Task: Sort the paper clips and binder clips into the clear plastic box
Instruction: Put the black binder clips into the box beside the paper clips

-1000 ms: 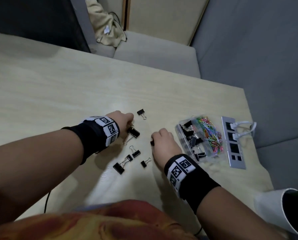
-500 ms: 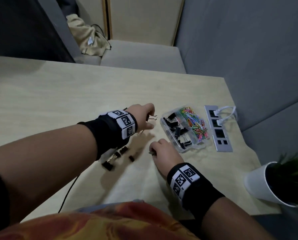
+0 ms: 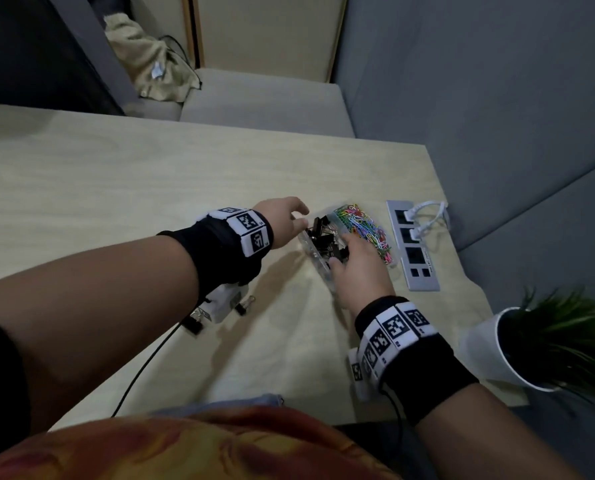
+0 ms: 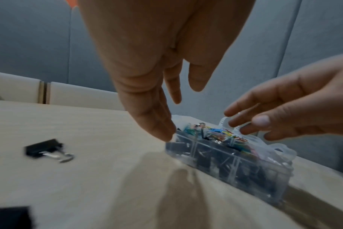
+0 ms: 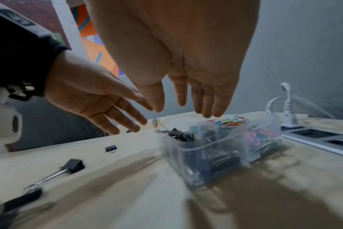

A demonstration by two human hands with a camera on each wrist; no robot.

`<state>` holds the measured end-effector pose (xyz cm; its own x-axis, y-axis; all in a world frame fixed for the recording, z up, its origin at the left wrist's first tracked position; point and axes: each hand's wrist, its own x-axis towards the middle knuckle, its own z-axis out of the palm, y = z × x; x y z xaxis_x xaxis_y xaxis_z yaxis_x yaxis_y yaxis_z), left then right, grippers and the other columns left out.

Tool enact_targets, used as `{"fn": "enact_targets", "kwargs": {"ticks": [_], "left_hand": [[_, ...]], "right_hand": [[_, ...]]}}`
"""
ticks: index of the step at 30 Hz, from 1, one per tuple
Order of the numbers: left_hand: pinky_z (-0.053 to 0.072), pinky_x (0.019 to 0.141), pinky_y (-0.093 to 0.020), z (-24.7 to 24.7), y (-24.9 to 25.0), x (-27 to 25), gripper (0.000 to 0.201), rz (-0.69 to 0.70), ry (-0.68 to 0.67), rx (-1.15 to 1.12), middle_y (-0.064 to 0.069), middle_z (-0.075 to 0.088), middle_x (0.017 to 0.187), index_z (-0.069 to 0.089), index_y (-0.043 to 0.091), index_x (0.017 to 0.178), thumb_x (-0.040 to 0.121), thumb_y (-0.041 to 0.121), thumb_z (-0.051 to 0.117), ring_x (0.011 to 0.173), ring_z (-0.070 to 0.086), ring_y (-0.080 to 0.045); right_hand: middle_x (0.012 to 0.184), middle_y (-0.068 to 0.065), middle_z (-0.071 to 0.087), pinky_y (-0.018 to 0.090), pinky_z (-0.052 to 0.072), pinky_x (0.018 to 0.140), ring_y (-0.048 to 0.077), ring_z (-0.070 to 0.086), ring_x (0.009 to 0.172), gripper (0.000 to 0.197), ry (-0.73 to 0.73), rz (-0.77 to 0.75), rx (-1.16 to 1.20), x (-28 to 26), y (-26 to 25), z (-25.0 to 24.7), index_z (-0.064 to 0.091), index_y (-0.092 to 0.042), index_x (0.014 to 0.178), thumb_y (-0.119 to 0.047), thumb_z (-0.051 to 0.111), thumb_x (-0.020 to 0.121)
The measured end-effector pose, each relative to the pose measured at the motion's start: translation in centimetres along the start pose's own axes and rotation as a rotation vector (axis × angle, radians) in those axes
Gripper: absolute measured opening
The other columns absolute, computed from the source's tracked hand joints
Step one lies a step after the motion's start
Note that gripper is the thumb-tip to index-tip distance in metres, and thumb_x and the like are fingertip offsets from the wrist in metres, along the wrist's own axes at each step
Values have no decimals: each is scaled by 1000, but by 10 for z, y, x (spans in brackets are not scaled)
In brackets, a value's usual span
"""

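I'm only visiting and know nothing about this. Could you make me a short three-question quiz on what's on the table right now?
1. True or false: both hands are open above the box.
2. Which clips fill the side of the box nearer the power strip? A black binder clips B coloured paper clips
3. What kind of clips lie loose on the table?

Key: 1 true: left hand, right hand. 2 B. 3 binder clips.

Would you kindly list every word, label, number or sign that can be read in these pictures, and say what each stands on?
No text reads with certainty.
Left hand's black wristband: square black-and-white code markers with tiny digits beside them, too small to read.
Right hand's black wristband: the same kind of markers, digits blurred.
Grey power strip: faint small print along its edge, illegible.
Clear plastic box: no label seen.
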<state>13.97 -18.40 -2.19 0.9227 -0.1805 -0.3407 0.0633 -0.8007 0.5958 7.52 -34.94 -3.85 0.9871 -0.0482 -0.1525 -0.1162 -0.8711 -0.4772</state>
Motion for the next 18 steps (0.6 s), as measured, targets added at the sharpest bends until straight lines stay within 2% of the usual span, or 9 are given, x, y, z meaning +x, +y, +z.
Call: {"fn": "enact_targets", "kwargs": {"ticks": [3, 5, 8, 11, 13, 15, 18], "left_hand": [[51, 88, -33, -17, -27, -14, 27, -62, -45, 167, -3, 66, 114, 59, 25, 116, 90, 28, 57, 100, 63, -24], [49, 86, -31, -28, -46, -25, 35, -116, -116, 388, -3, 63, 118, 57, 23, 119, 85, 30, 64, 103, 61, -24], [48, 84, -33, -38, -75, -49, 70, -212, -232, 599, -7, 55, 121, 46, 22, 128, 70, 47, 77, 106, 58, -27], [51, 84, -38, -31, -97, -74, 108, -269, -320, 658, -5, 46, 122, 30, 33, 134, 44, 63, 82, 102, 59, -27], [52, 82, -39, -21, -109, -87, 120, -282, -344, 697, -5, 43, 121, 18, 37, 136, 40, 65, 82, 99, 60, -28], [52, 79, -44, -8, -120, -92, 122, -276, -322, 720, -5, 43, 116, 12, 35, 136, 40, 64, 82, 94, 61, -31], [54, 73, -44, 1, -126, -92, 98, -240, -228, 641, -5, 43, 104, 23, 29, 129, 53, 50, 81, 83, 63, -32]], "right_hand": [[128, 8, 46, 36, 35, 102, 27, 42, 121, 38, 1, -174, -56, -14, -13, 17, 53, -16, 126, -19, 57, 88], [127, 7, 43, 36, 36, 102, 26, 41, 119, 41, -117, -272, -111, -26, -22, 31, 51, -17, 126, -22, 59, 86], [132, 3, 39, 38, 40, 101, 25, 40, 121, 54, -297, -356, -219, -38, -39, 52, 41, -20, 134, -31, 61, 85], [140, 3, 33, 40, 42, 98, 26, 40, 122, 63, -356, -439, -269, -41, -55, 65, 33, -21, 140, -30, 62, 85], [144, 3, 30, 42, 43, 98, 28, 40, 122, 66, -375, -498, -309, -41, -66, 74, 30, -22, 141, -29, 62, 84], [142, 3, 33, 42, 46, 94, 29, 43, 119, 64, -395, -537, -324, -40, -74, 82, 31, -24, 140, -26, 62, 84], [125, 6, 40, 43, 48, 83, 32, 47, 107, 47, -435, -580, -372, -38, -79, 93, 41, -23, 129, -20, 58, 86]]}}
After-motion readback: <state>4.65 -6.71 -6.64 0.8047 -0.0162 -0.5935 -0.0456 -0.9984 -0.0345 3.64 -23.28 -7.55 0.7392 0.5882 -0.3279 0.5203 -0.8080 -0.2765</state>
